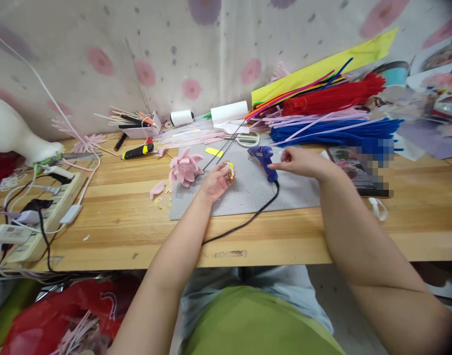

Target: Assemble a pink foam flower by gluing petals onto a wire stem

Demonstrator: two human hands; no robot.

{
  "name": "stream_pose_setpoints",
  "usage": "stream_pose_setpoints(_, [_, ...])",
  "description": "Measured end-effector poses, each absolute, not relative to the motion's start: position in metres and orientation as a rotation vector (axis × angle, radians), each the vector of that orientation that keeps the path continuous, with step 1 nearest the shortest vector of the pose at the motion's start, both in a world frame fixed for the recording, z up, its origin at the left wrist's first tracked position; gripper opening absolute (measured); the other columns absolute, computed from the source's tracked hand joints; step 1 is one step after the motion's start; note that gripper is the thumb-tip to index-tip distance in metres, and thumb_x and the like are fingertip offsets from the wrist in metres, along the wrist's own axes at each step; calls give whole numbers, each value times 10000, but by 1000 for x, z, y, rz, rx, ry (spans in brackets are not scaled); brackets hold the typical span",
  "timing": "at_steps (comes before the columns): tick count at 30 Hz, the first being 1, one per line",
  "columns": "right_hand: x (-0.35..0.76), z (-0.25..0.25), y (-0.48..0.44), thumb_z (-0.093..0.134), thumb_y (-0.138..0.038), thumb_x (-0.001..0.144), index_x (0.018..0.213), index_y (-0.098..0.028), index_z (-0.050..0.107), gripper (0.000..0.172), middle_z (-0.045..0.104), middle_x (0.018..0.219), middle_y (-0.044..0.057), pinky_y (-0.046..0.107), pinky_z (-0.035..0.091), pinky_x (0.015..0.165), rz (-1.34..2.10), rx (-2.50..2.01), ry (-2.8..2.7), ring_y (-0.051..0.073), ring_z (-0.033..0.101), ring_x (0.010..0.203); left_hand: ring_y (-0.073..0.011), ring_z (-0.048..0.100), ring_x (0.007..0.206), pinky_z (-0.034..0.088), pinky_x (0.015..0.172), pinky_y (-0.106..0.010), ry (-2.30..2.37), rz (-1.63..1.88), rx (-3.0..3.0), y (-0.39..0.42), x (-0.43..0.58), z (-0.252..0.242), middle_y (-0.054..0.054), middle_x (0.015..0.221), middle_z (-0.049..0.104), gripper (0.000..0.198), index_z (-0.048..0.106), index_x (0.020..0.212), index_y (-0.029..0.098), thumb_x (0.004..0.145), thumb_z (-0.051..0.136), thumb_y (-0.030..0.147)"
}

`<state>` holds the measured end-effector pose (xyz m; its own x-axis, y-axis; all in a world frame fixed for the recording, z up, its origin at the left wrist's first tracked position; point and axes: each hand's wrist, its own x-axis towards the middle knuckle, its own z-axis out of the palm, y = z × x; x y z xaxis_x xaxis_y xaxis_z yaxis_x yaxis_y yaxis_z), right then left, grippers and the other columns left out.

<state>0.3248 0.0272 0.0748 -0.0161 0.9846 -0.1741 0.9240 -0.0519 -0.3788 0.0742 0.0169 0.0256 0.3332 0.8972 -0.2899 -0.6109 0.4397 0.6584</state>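
My left hand [217,183] is closed around a small yellow and white piece [231,170], above the grey cutting mat [233,202]. Dark thin stems run from near that hand toward the back. To its left lies a pink fuzzy flower [185,167] at the mat's edge. A blue glue gun [265,160] rests on the mat, its black cord trailing to the front. My right hand [293,163] is just right of the glue gun, with a finger stretched toward its handle; whether they touch is unclear. The right fingertips show nothing clearly held.
Scissors [247,140], white rolls [229,112] and bundles of blue [333,132] and red pipe cleaners [333,96] lie at the back. A yellow-handled cutter [137,151] is at left, beyond a power strip [50,217] with cables. A red bag [59,315] sits below the table's edge.
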Motion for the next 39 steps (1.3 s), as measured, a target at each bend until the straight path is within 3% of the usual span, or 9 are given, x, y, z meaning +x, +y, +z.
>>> stream_pose_setpoints(3, [306, 48, 35, 650, -578, 670, 921, -168, 637, 481, 677, 881, 89, 309, 436, 658, 566, -1877, -1992, 228, 607, 781, -72, 602, 612, 489, 662, -222, 714, 1051, 573, 18, 75, 23, 18, 741, 640, 257, 564, 934, 167, 716, 653, 65])
stream_pose_setpoints(8, [278, 20, 40, 640, -499, 714, 845, -165, 638, 359, 658, 811, 105, 352, 458, 705, 622, -1886, -1594, 258, 618, 820, -90, 612, 657, 481, 709, -257, 779, 1152, 805, 23, 77, 12, 22, 757, 646, 396, 536, 1002, 186, 660, 724, 122])
stream_pose_setpoints(12, [285, 29, 32, 651, -537, 704, 875, -175, 613, 402, 635, 754, 69, 297, 455, 588, 948, -1523, -1323, 174, 587, 657, -101, 611, 695, 471, 734, -260, 969, 1320, 1057, 29, 78, 2, 30, 749, 630, 408, 518, 1014, 196, 662, 709, 118])
stream_pose_setpoints(15, [290, 41, 21, 669, -576, 683, 812, -172, 610, 428, 566, 611, 19, 249, 379, 480, 1130, -1287, -1367, 110, 489, 517, -115, 616, 725, 472, 737, -260, 1086, 1381, 1181, 32, 77, -3, 12, 776, 632, 392, 515, 1029, 192, 686, 689, 116])
stream_pose_setpoints(20, [283, 50, 7, 684, -588, 660, 724, -153, 607, 446, 456, 463, -33, 238, 318, 429, 1226, -1352, -1616, 80, 404, 431, -123, 624, 711, 480, 707, -260, 1151, 1370, 1158, 36, 74, -5, -9, 794, 649, 368, 502, 1042, 188, 720, 675, 153])
stream_pose_setpoints(39, [278, 49, 10, 697, -543, 666, 758, -156, 617, 406, 575, 562, 7, 232, 344, 426, 1104, -1542, -1720, 80, 433, 441, -122, 613, 679, 467, 675, -258, 1223, 1352, 1326, 35, 72, -9, -5, 772, 649, 366, 500, 1045, 194, 726, 677, 215])
